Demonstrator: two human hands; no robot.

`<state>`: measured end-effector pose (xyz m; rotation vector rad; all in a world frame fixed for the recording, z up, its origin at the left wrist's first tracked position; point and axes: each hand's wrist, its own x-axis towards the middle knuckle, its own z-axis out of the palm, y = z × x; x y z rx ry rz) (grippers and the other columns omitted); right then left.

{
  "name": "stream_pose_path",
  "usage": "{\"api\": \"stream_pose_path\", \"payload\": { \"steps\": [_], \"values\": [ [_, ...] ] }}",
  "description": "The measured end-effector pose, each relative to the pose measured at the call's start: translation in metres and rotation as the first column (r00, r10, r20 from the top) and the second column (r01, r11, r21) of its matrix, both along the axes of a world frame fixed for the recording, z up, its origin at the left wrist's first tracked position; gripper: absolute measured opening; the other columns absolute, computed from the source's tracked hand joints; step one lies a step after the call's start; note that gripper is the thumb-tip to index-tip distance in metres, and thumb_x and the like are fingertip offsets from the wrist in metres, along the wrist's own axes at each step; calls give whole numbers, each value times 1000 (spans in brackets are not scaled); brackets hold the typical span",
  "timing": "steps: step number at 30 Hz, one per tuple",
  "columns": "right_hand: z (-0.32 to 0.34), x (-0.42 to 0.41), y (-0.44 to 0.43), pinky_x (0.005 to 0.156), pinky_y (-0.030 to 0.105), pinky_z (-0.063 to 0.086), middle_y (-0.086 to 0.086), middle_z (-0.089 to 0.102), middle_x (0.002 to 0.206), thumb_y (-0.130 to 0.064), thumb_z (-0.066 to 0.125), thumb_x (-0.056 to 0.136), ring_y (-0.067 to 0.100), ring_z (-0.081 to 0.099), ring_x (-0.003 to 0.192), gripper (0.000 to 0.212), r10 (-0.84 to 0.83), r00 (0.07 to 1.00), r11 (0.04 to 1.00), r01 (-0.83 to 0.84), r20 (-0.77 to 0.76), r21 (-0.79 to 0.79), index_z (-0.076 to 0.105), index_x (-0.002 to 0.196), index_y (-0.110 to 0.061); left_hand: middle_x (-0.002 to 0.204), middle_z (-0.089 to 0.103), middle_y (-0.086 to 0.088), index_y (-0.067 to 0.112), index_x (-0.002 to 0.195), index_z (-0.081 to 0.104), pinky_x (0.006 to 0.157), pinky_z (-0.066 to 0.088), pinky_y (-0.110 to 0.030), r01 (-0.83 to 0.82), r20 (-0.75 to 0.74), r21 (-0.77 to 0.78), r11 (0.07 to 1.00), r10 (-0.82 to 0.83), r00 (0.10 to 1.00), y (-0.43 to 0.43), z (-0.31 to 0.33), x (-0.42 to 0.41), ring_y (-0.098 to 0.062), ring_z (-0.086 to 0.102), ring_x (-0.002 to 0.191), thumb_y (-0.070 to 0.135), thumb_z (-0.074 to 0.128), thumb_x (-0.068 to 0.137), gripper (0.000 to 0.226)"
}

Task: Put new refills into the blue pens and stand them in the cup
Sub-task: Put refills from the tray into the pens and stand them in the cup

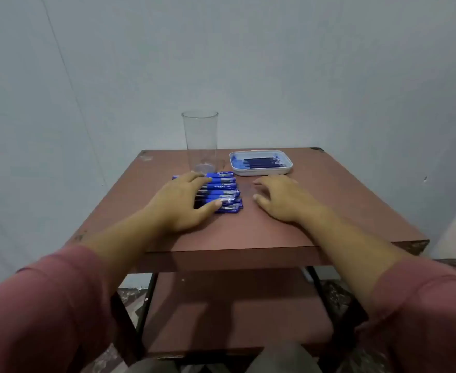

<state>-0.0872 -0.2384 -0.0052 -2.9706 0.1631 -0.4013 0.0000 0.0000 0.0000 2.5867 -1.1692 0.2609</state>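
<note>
Several blue pens (225, 190) lie side by side in a row on the brown table (329, 211). My left hand (183, 203) lies flat over the left part of the row, fingers stretched across the pens, thumb at the near pens. Just right of the pens, my right hand (280, 200) rests on the table with relaxed fingers and holds nothing. A tall clear cup (201, 142) stands upright behind the pens, with nothing in it. A white tray (261, 172) to the cup's right holds several dark refills (261, 162).
The table stands against a pale wall. A lower shelf (235, 319) sits under the tabletop. The table's near edge runs just below my wrists.
</note>
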Motion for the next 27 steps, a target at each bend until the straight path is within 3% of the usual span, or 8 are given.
{"api": "stream_pose_path", "payload": {
  "steps": [7, 13, 16, 18, 27],
  "values": [
    [-15, 4, -5, 103, 36, 34, -1, 54, 132, -40, 47, 97, 18, 45, 124, 38, 5, 1000, 994, -8, 30, 106, 55, 131, -25, 157, 29, 3, 27, 150, 32, 118, 23, -40, 50, -15, 8, 999, -49, 999, -1, -17, 8, -14, 27, 143, 79, 26, 77, 91],
    [-18, 10, -5, 102, 34, 39, -6, 59, 124, -32, 52, 96, 12, 50, 115, 30, 55, 992, 987, -71, 115, 143, 60, 123, -23, 157, 29, 7, 31, 150, 32, 119, 21, -38, 35, -29, -13, 999, -35, 999, -2, -21, 11, -11, 28, 141, 77, 27, 77, 86],
    [-19, 16, 2, 87, 8, 38, -7, 62, 113, -24, 55, 96, -3, 50, 96, 27, 134, 966, 946, -191, 223, 260, 63, 121, -19, 156, 30, 8, 32, 150, 32, 118, 19, -34, 39, -24, -25, 999, -40, 999, -1, -23, 13, -10, 28, 141, 76, 28, 78, 84],
    [-19, 20, 6, 78, 1, 34, -9, 62, 110, -24, 56, 96, -8, 50, 89, 27, 177, 957, 922, -243, 231, 300, 63, 122, -20, 156, 30, 8, 32, 150, 32, 118, 19, -33, 44, -23, -24, 999, -44, 999, -1, -23, 12, -9, 27, 141, 75, 28, 79, 83],
    [-14, 29, 7, 74, 3, 36, -12, 61, 95, -26, 66, 91, -9, 53, 81, 22, 255, 938, 907, -317, 236, 279, 71, 111, -21, 157, 26, 11, 35, 150, 29, 120, 16, -37, 47, -69, -56, 997, -51, 996, -1, -23, 13, -8, 22, 143, 75, 27, 79, 82]
  ]
}}
